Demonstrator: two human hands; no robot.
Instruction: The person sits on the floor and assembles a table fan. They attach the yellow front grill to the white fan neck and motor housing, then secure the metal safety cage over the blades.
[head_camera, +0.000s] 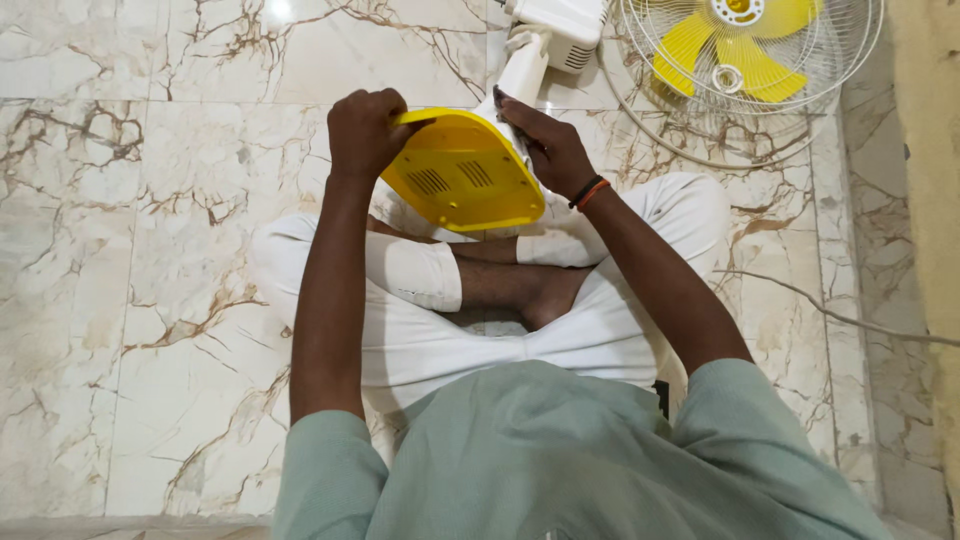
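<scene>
I sit cross-legged on a marble floor. My left hand (365, 130) grips the upper left edge of a yellow plastic fan base (460, 175) with two vent grilles, tilted above my lap. My right hand (545, 150) closes on the base's far right side, where a white fan stem (523, 70) joins it. The stem runs up to a white motor housing (562, 25). Red and black bands circle my right wrist.
A round white wire fan guard (860, 60) with yellow blades (745, 50) lies on the floor at the upper right. A thin cable (840, 315) runs across the floor on the right. A beige wall (930, 200) borders the right side.
</scene>
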